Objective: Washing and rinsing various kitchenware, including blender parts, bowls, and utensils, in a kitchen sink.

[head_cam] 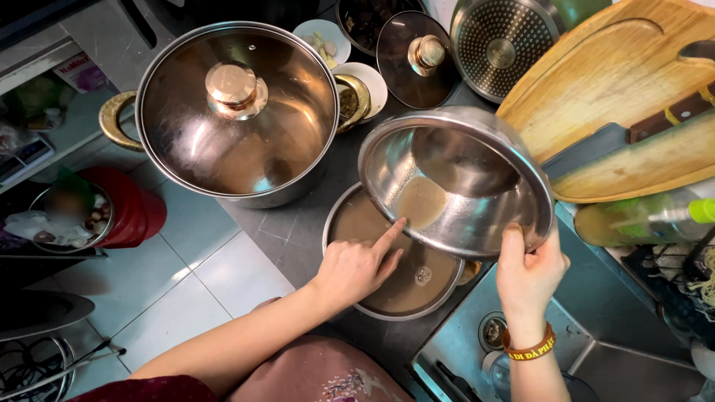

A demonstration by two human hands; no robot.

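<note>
- The right hand (530, 272) grips the near rim of a tilted steel bowl (477, 160), thumb over the edge and fingers clenched beneath it.
- The bowl is held in the air, tipped over a second, flat steel bowl (357, 223) that sits on the grey counter (294, 231) and holds brownish liquid.
- The left hand (357, 266) holds nothing; its fingers are curled and the forefinger is stretched out, its tip on the tilted bowl's inner wall beside a smear of pale brown residue (421, 201).
- Packages: right of the tilted bowl lies a bottle (633, 219) on its side, amber liquid inside, with a green cap. Far left of the bowl, past the big pot, a small pinkish packet (78, 74) lies on a ledge; its print is too blurred to tell.
- Left of the bowl stands a big lidded pot (237, 112) with gold handles and knob.
- Behind the bowl sit a dark glass lid (415, 59), two small white dishes (324, 41) and a pan (503, 48).
- Right of the bowl, a wooden cutting board (625, 89) carries a cleaver (596, 145), whose blade almost meets the bowl's rim.
- Below the bowl, the sink (596, 357) opens under the right wrist.
</note>
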